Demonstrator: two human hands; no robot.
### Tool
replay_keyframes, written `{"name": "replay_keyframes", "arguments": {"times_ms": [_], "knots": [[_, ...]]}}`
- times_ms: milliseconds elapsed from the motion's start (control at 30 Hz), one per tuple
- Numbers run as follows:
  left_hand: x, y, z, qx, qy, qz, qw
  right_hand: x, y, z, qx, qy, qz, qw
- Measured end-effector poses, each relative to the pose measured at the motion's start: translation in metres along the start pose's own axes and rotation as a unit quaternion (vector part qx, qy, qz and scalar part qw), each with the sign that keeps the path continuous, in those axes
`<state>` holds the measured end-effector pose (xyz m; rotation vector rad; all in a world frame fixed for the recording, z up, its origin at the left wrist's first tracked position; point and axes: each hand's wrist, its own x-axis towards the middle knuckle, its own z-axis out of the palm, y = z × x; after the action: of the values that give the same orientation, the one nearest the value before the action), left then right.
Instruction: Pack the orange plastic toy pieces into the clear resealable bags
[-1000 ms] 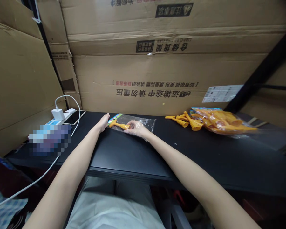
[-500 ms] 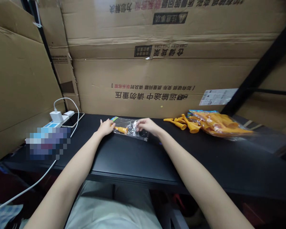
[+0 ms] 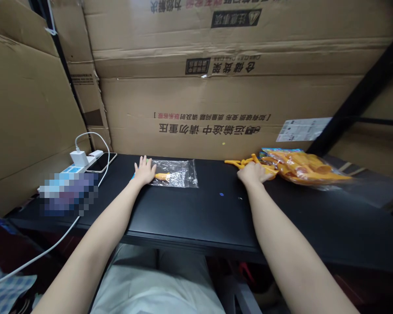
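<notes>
A clear plastic bag (image 3: 186,174) lies flat on the black tabletop, with one orange trumpet-shaped plastic piece (image 3: 163,176) inside. My left hand (image 3: 145,171) rests on the bag's left end, palm down and fingers spread, hiding most of its coloured header. Further right, my right hand (image 3: 253,173) is over a small pile of loose orange trumpet-shaped pieces (image 3: 233,162). Its fingers curl down around one of them, their tips partly hidden behind the hand.
To the right lies a large clear bag of orange pieces (image 3: 308,168). A phone (image 3: 101,162), a power strip with a white charger (image 3: 78,158) and a white cable (image 3: 57,239) are at left. Cardboard (image 3: 190,96) walls off the back. A small blue scrap (image 3: 221,194) lies mid-table.
My right hand has let go of the bag's right end and moved right to the loose orange pieces. The bag now lies flatter and straighter, and my left hand has spread over its header.
</notes>
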<state>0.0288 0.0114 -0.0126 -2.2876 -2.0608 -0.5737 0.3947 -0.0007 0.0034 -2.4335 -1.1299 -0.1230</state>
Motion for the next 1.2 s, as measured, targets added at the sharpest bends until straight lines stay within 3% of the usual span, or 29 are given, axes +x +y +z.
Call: {"name": "replay_keyframes", "arguments": {"times_ms": [100,200,300,367,467,533,600,733,967,1067,1200], "knots": [[0.002,-0.001,0.002,0.008,-0.054,-0.014,0.998,-0.001,-0.007,0.001,0.005,-0.037,-0.007,0.999],[0.005,-0.007,0.0,0.02,-0.066,-0.03,0.997,0.0,-0.012,0.001,0.017,-0.09,-0.024,0.995],[0.008,-0.017,-0.003,0.03,-0.076,-0.048,0.996,-0.001,-0.02,-0.003,0.082,-0.102,-0.127,0.983],[0.009,-0.023,-0.004,0.033,-0.082,-0.058,0.994,-0.006,-0.029,-0.009,0.162,-0.122,-0.215,0.955],[0.011,-0.028,-0.004,0.037,-0.086,-0.063,0.994,-0.021,-0.044,-0.022,0.263,-0.229,-0.318,0.882],[0.011,-0.029,-0.004,0.04,-0.087,-0.064,0.993,-0.031,-0.053,-0.029,0.279,-0.299,-0.367,0.836],[0.011,-0.028,-0.004,0.042,-0.088,-0.062,0.993,-0.041,-0.06,-0.03,0.261,-0.322,-0.399,0.818],[0.01,-0.026,-0.004,0.045,-0.094,-0.038,0.994,-0.058,-0.073,-0.014,0.234,-0.294,-0.406,0.833],[0.011,-0.018,0.0,0.047,-0.104,0.002,0.994,-0.093,-0.097,0.025,0.266,-0.222,-0.331,0.877],[0.011,-0.014,0.002,0.032,-0.111,0.022,0.993,-0.099,-0.099,0.024,0.272,-0.227,-0.349,0.868],[0.009,-0.009,0.002,0.013,-0.118,0.044,0.992,-0.096,-0.096,0.015,0.264,-0.247,-0.417,0.834]]}}
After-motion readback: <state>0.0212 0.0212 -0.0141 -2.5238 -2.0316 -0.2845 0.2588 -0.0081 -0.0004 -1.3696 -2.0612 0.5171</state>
